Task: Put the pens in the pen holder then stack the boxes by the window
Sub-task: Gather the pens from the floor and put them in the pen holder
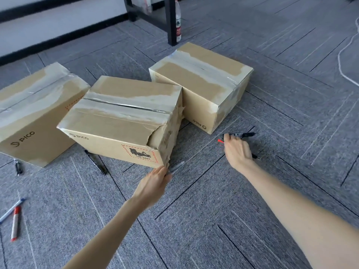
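Three taped cardboard boxes stand on the grey carpet: a left box (33, 113), a middle box (124, 117) and a right box (202, 78). My left hand (155, 183) pinches a grey pen (176, 167) at the middle box's near corner. My right hand (237, 150) is closed around several pens; a black pen (244, 134) and a red tip (220, 141) stick out of it. Loose on the floor lie a black pen (97, 162), a small black pen (18, 167), a blue-capped pen (11, 209) and a red marker (15, 223). No pen holder is in view.
A black table leg (172, 20) with a plastic bottle (178, 22) beside it stands behind the right box. A white cable (343, 61) curls on the carpet at the far right. A white wall with black skirting (58, 35) runs along the back left.
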